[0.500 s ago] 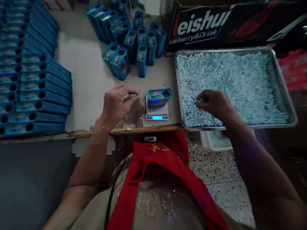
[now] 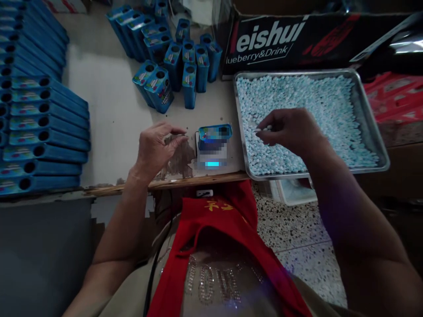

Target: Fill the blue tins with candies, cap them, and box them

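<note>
My right hand [image 2: 291, 132] is over the left part of a metal tray [image 2: 373, 119] full of small pale blue and white candies [image 2: 317, 97]. Its fingertips are pinched, and a few white candies show between them. My left hand [image 2: 157, 147] hovers above the table, left of a small digital scale [image 2: 212, 164] with a lit blue display. Its thumb and forefinger stand apart with nothing between them. One blue box [image 2: 214, 134] with a round hole in its top stands on the scale; part of both is blurred out.
Many blue boxes [image 2: 49, 119] are stacked in rows at the left. Several more blue boxes [image 2: 189, 83] stand behind the scale. A black carton [image 2: 264, 44] is behind the tray, with red packaging [image 2: 396, 101] to the right. The table's front edge [image 2: 198, 179] is worn.
The view has shifted slightly, so the table's things sit further left. My right hand has stayed over the candies, its pinched fingers now showing several of them. My left hand is about where it was.
</note>
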`<action>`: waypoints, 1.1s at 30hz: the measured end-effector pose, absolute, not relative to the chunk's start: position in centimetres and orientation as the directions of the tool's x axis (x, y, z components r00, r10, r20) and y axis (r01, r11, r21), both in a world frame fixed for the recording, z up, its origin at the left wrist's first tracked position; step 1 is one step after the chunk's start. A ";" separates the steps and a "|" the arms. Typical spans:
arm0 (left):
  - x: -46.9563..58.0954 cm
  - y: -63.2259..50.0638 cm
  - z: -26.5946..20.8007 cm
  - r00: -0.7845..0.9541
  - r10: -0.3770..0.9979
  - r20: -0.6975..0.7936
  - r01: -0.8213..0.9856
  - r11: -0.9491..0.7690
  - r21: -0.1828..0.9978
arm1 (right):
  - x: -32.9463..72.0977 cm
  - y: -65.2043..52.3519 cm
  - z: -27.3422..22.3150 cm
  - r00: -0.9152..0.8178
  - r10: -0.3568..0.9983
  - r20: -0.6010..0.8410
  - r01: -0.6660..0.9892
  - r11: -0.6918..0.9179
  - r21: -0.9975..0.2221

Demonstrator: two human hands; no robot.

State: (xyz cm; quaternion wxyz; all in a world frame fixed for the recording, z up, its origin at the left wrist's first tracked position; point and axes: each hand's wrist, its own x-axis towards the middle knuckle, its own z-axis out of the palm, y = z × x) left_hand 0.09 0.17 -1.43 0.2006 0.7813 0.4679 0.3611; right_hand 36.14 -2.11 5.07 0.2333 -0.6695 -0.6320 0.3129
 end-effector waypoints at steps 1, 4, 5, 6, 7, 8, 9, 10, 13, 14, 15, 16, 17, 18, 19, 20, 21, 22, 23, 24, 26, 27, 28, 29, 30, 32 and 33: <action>-0.2 0.1 -1.6 0.285 0.886 0.366 0.592 -0.463 0.659 | 35.4 -1.7 5.7 -0.044 0.993 -0.109 0.694 -0.048 -0.719; -0.9 -0.1 -2.1 0.249 0.909 0.336 0.599 -0.417 0.684 | 32.9 -0.6 7.5 -0.179 0.979 -0.095 0.696 0.058 -0.715; -1.1 -0.2 -2.3 0.238 0.915 0.326 0.601 -0.403 0.691 | 32.1 -0.3 7.9 -0.214 0.972 -0.093 0.706 0.088 -0.703; -1.3 -0.2 -2.4 0.227 0.921 0.317 0.604 -0.389 0.696 | 31.3 0.0 8.3 -0.245 0.965 -0.092 0.720 0.118 -0.684; -1.6 -0.3 -2.4 0.217 0.927 0.307 0.608 -0.375 0.700 | 30.6 0.2 8.5 -0.272 0.958 -0.088 0.738 0.149 -0.659; -1.8 -0.3 -2.5 0.208 0.932 0.297 0.613 -0.361 0.703 | 30.0 0.4 8.7 -0.297 0.951 -0.082 0.755 0.181 -0.630; -2.1 -0.4 -2.6 0.200 0.936 0.289 0.617 -0.350 0.705 | 29.6 0.6 8.7 -0.320 0.944 -0.077 0.771 0.212 -0.600; -2.3 -0.4 -2.6 0.193 0.940 0.283 0.620 -0.340 0.707 | 29.2 0.7 8.7 -0.339 0.938 -0.072 0.784 0.240 -0.572; -2.9 -0.5 -2.9 0.184 0.944 0.273 0.620 -0.327 0.713 | 28.9 1.0 8.3 -0.377 0.924 -0.064 0.799 0.289 -0.527; -3.1 -0.5 -3.0 0.186 0.945 0.270 0.620 -0.326 0.714 | 28.9 1.1 8.1 -0.381 0.922 -0.066 0.799 0.293 -0.526; -3.2 -0.6 -3.2 0.188 0.945 0.266 0.619 -0.324 0.715 | 29.0 1.1 7.9 -0.381 0.922 -0.065 0.796 0.291 -0.530; -3.3 -0.6 -3.3 0.191 0.946 0.260 0.619 -0.322 0.716 | 29.1 1.1 7.8 -0.377 0.924 -0.065 0.792 0.285 -0.540; -3.4 -0.6 -3.4 0.193 0.947 0.255 0.620 -0.319 0.717 | 29.1 1.0 7.7 -0.370 0.927 -0.065 0.784 0.274 -0.557; -3.4 -0.6 -3.5 0.194 0.948 0.251 0.620 -0.317 0.718 | 29.2 1.0 7.6 -0.358 0.931 -0.066 0.774 0.257 -0.578; -3.5 -0.6 -3.6 0.194 0.949 0.250 0.618 -0.316 0.720 | 29.2 0.9 7.6 -0.341 0.938 -0.067 0.762 0.234 -0.604; -3.5 -0.6 -3.7 0.194 0.948 0.252 0.616 -0.317 0.721 | 29.3 0.8 7.7 -0.319 0.945 -0.071 0.745 0.204 -0.635; -3.5 -0.6 -3.8 0.193 0.948 0.253 0.615 -0.318 0.721 | 29.4 0.7 7.7 -0.293 0.953 -0.076 0.721 0.169 -0.672; -3.6 -0.6 -3.8 0.192 0.948 0.254 0.616 -0.318 0.721 | 29.6 0.7 7.8 -0.262 0.962 -0.077 0.688 0.130 -0.714; -3.6 -0.7 -3.8 0.192 0.949 0.252 0.619 -0.316 0.719 | 30.0 0.7 7.8 -0.223 0.972 -0.072 0.643 0.091 -0.760; -3.7 -0.7 -3.8 0.192 0.949 0.250 0.622 -0.315 0.717 | 30.4 0.7 7.8 -0.173 0.983 -0.055 0.585 0.058 -0.809; -3.7 -0.7 -3.9 0.192 0.950 0.248 0.627 -0.313 0.714 | 31.8 0.8 7.2 -0.036 0.999 -0.027 0.450 -0.008 -0.893; -3.7 -0.7 -3.9 0.193 0.950 0.247 0.627 -0.313 0.713 | 32.6 0.9 6.6 0.045 0.998 -0.033 0.387 -0.048 -0.921; -3.6 -0.7 -3.9 0.194 0.950 0.246 0.627 -0.313 0.713 | 33.6 0.9 5.9 0.124 0.991 -0.057 0.334 -0.096 -0.938; -3.6 -0.7 -3.9 0.196 0.950 0.243 0.627 -0.312 0.714 | 34.6 0.8 5.0 0.192 0.977 -0.094 0.296 -0.149 -0.943; -3.5 -0.7 -3.9 0.199 0.950 0.240 0.624 -0.312 0.716 | 35.5 0.6 4.1 0.238 0.961 -0.138 0.278 -0.203 -0.939; -3.2 -0.7 -4.0 0.206 0.949 0.238 0.612 -0.315 0.726 | 37.1 0.1 2.4 0.266 0.941 -0.210 0.295 -0.287 -0.911; -3.1 -0.6 -4.0 0.211 0.948 0.238 0.602 -0.317 0.732 | 37.6 -0.3 1.8 0.252 0.939 -0.232 0.324 -0.308 -0.895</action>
